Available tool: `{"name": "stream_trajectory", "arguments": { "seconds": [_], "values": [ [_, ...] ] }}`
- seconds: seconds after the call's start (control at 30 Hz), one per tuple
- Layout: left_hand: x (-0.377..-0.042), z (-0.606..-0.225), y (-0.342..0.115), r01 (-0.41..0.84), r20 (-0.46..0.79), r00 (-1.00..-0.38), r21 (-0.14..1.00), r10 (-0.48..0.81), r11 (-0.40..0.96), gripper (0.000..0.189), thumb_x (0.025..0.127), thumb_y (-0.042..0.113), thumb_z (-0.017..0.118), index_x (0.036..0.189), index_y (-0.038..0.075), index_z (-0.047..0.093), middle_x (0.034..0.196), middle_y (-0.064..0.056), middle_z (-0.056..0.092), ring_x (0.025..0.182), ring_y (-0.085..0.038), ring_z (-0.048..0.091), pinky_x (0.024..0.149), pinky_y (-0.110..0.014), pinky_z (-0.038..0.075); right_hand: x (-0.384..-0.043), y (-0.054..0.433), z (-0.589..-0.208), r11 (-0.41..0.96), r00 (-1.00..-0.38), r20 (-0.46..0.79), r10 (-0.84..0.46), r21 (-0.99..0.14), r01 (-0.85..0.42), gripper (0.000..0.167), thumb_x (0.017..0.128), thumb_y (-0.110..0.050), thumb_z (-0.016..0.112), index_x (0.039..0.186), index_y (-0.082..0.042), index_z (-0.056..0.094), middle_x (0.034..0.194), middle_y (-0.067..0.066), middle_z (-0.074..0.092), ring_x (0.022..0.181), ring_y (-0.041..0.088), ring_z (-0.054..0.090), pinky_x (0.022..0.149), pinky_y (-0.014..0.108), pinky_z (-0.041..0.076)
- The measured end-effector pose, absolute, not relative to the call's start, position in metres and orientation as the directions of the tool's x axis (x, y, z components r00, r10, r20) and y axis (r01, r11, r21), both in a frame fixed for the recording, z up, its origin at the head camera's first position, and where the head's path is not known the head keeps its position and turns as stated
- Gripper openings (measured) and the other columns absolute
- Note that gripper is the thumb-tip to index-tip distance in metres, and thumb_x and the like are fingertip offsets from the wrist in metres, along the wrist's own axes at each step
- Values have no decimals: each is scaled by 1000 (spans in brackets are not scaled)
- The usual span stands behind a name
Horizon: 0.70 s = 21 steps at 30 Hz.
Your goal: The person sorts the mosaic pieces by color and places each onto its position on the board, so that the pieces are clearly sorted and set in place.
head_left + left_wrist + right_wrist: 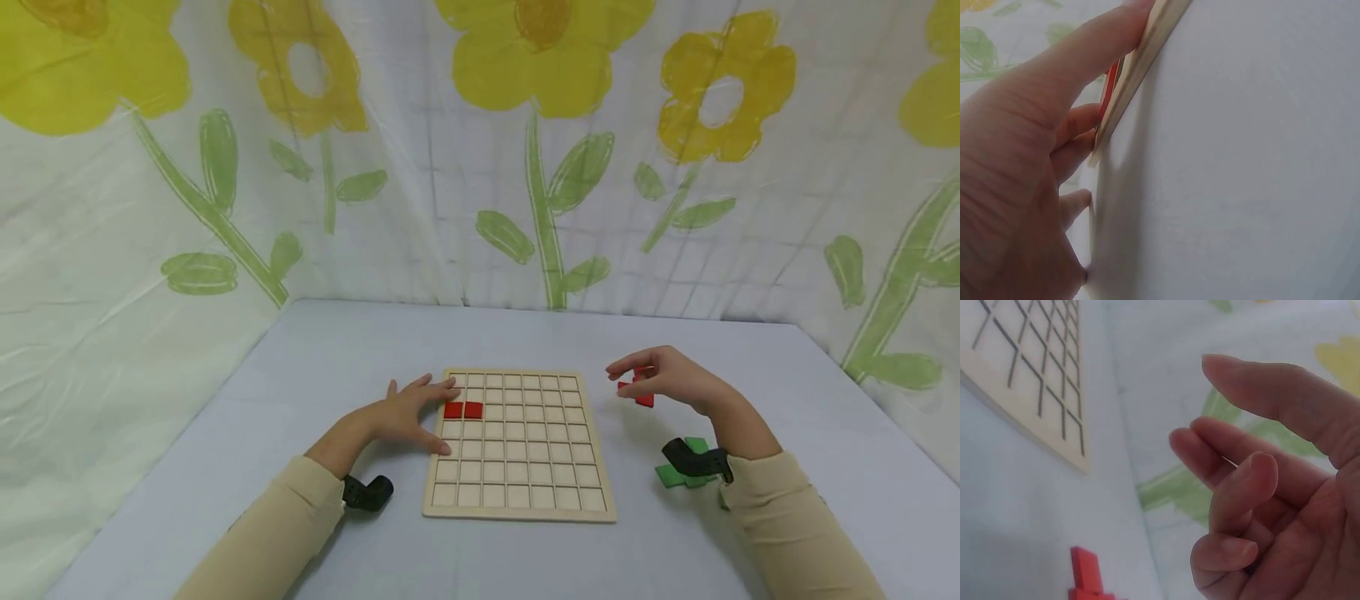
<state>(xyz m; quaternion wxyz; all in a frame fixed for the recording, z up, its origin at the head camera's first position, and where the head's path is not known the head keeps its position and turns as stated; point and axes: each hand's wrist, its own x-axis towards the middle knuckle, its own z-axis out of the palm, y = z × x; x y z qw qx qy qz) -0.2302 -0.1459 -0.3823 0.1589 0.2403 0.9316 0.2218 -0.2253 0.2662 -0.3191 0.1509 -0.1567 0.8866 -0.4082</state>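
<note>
A square wooden grid board (519, 513) lies on the table, with two red square tiles (473, 410) side by side in cells at its left edge. My left hand (401, 417) rests along that edge, fingers spread, its thumb and fingertips on the rim and outer cells. In the left wrist view the thumb lies on the board's edge (1147, 65). To the right of the board my right hand (678, 379) hovers over a few red tiles (645, 401), partly hiding them. Its fingers are loosely bent, with nothing between them in the right wrist view.
Several green tiles (694, 468) lie in a loose pile below my right wrist, some partly covered by the sleeve. A white curtain (420, 208) with painted flowers hangs behind the table's far edge.
</note>
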Motion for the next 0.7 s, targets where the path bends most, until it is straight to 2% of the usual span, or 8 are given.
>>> {"name": "stream_trajectory", "arguments": {
  "seconds": [0.1, 0.2, 0.3, 0.37, 0.53, 0.7],
  "values": [
    [-231, -383, -146, 380, -189, -833, 488, 520, 786, 87, 66, 53, 77, 141, 28, 40, 155, 10, 23, 146, -26, 3, 109, -64, -11, -228, 275, -322, 600, -910, -146, -387, -790, -128, 50, 82, -23, 70, 124, 0, 58, 128, 18, 58, 120, 37, 51, 95, 42, 41],
    [-231, -383, -146, 384, -185, -832, 487, 522, 785, 87, 66, 53, 77, 141, 27, 40, 155, 9, 23, 146, -27, 3, 109, -64, -10, -230, 282, -325, 596, -913, -151, -379, -794, -117, 50, 84, -23, 68, 125, 2, 56, 130, 20, 56, 119, 36, 51, 92, 42, 42],
    [-231, -383, -146, 386, -183, -833, 484, 522, 785, 87, 67, 53, 77, 141, 27, 40, 155, 8, 23, 146, -28, 4, 109, -65, -10, -232, 289, -328, 615, -919, -154, -363, -780, -113, 50, 84, -24, 68, 126, 1, 56, 128, 20, 57, 110, 24, 57, 85, 38, 45],
    [-231, -383, -145, 385, -184, -834, 483, 521, 786, 87, 67, 53, 77, 141, 27, 40, 155, 8, 23, 146, -28, 4, 109, -65, -10, -233, 293, -330, 624, -922, -165, -349, -776, -98, 49, 84, -24, 68, 126, 0, 56, 127, 20, 58, 108, 20, 56, 83, 35, 45],
    [-230, -381, -146, 384, -184, -833, 486, 522, 785, 88, 67, 53, 77, 141, 26, 40, 155, 8, 23, 146, -29, 4, 109, -65, -10, -234, 300, -338, 625, -931, -193, -310, -780, -46, 45, 85, -19, 65, 125, 1, 57, 134, 21, 51, 123, 32, 43, 83, 33, 46],
    [-231, -382, -147, 385, -184, -831, 491, 525, 781, 88, 67, 53, 77, 141, 26, 40, 155, 8, 22, 146, -29, 4, 109, -65, -10, -236, 307, -347, 642, -941, -223, -256, -767, 7, 41, 86, -20, 65, 121, 0, 60, 131, 21, 53, 119, 32, 43, 79, 32, 47]
  ]
}}
